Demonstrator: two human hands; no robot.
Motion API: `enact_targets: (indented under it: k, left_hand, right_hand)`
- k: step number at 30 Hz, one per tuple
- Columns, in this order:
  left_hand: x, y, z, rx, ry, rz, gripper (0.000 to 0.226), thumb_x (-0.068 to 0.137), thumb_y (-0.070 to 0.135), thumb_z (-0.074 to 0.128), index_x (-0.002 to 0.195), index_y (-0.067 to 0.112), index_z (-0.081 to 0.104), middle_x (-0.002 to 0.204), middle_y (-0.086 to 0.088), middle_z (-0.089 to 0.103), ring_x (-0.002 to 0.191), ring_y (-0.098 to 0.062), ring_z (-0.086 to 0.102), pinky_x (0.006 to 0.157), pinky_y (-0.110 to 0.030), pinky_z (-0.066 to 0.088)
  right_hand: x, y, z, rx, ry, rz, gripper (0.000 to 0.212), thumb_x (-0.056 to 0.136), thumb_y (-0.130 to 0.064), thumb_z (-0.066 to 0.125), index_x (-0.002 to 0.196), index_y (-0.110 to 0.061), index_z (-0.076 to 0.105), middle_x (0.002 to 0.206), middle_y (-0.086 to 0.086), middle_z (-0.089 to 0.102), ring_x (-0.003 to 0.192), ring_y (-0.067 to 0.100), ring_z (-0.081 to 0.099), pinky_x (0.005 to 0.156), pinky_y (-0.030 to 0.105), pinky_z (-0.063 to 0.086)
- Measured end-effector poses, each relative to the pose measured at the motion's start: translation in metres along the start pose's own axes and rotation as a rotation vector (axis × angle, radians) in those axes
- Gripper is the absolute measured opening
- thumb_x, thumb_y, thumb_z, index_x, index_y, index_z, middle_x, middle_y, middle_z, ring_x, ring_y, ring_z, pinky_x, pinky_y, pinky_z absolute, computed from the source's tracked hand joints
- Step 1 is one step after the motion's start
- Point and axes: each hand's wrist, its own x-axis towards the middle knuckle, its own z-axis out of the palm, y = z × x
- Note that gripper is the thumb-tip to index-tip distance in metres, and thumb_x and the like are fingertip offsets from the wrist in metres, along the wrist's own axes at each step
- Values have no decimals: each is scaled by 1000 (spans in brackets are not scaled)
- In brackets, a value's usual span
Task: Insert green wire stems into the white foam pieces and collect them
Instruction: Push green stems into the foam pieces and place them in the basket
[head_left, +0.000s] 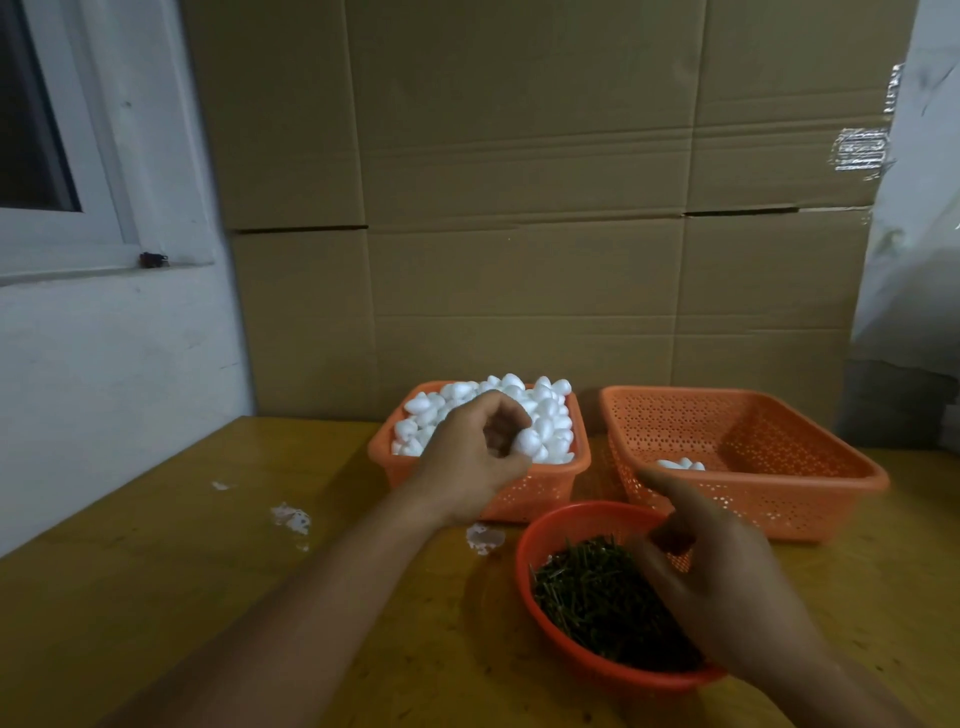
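Note:
An orange basket (540, 491) heaped with white foam pieces (545, 405) stands at the middle back of the table. My left hand (467, 462) hovers over its front edge, fingers curled around one white foam piece (527, 441). A round red bowl (561, 525) in front holds a dense pile of green wire stems (587, 592). My right hand (722, 577) is above the bowl's right side, thumb and fingers pinched together; whether a stem is between them is too dark to tell. A larger orange basket (753, 499) at the right holds a few finished foam pieces (680, 464).
Brown cardboard sheets (519, 208) form a wall right behind the baskets. A white wall with a window frame (78, 234) borders the table's left side. Small white foam scraps (291, 519) lie on the yellow table (182, 571) left of the bowl.

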Motion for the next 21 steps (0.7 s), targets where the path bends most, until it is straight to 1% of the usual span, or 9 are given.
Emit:
enact_targets:
  k: [2, 3, 5, 7, 9, 13, 16, 18, 21]
  left_hand:
    - [-15, 6, 8, -84, -3, 6, 16, 90, 4, 72, 98, 15, 63, 91, 3, 69, 86, -6, 66, 81, -23, 56]
    - [-22, 8, 12, -121, -6, 4, 17, 91, 5, 72, 101, 15, 63, 92, 0, 71, 86, -9, 67, 81, -25, 56]
    - [-35, 11, 17, -179, -31, -11, 25, 93, 10, 70, 110, 26, 61, 94, -2, 73, 88, -17, 71, 79, -32, 57]
    - [-45, 13, 21, -199, -84, -17, 30, 94, 18, 66, 115, 39, 58, 96, -2, 74, 93, -28, 70, 78, -36, 56]
    - [-50, 13, 25, -202, -126, -8, 28, 95, 23, 62, 113, 43, 59, 99, -2, 73, 95, -27, 69, 83, -38, 57]
    - [-58, 14, 29, -226, -181, -10, 24, 97, 25, 56, 109, 42, 67, 105, 5, 70, 92, -16, 69, 81, -31, 56]
    - [-62, 13, 29, -308, -226, -49, 26, 90, 32, 66, 115, 41, 68, 108, 0, 72, 97, -16, 69, 86, -33, 57]
    - [-64, 12, 30, -338, -250, -50, 35, 87, 23, 72, 118, 39, 67, 108, -2, 73, 104, -16, 69, 91, -34, 57]
    - [-66, 13, 32, -346, -249, -48, 32, 92, 16, 69, 119, 34, 66, 102, -4, 73, 90, -14, 68, 84, -30, 56]
  right_hand:
    - [-1, 0, -3, -62, -39, -33, 72, 88, -33, 72, 146, -52, 34, 95, -16, 63, 91, 5, 59, 83, 32, 54]
    - [-1, -1, -4, -100, -65, -49, 65, 88, -35, 72, 142, -51, 42, 96, -18, 61, 94, 4, 56, 84, 31, 53]
    - [1, -2, -7, -188, -117, -90, 36, 89, -38, 70, 124, -45, 64, 97, -20, 61, 96, 2, 51, 84, 28, 51]
    - [1, -4, -9, -249, -187, -84, 17, 91, -42, 65, 108, -45, 71, 101, -17, 61, 93, 2, 53, 83, 25, 51]
    - [1, -5, -8, -279, -250, -58, 11, 92, -46, 62, 100, -44, 70, 100, -15, 61, 88, 4, 58, 80, 27, 54]
    - [2, -10, -6, -374, -369, -36, 22, 92, -57, 56, 97, -40, 69, 94, -13, 61, 86, 3, 58, 78, 31, 57]
    - [5, -15, -3, -423, -478, -39, 31, 88, -62, 58, 104, -37, 66, 94, -12, 67, 92, 5, 59, 80, 34, 57]
    - [8, -17, 0, -434, -532, -20, 31, 87, -59, 60, 104, -35, 67, 94, -12, 69, 90, 7, 63, 80, 35, 58]
    - [12, -17, 6, -451, -538, 18, 23, 89, -50, 62, 101, -31, 68, 92, -11, 68, 85, 9, 65, 78, 35, 59]
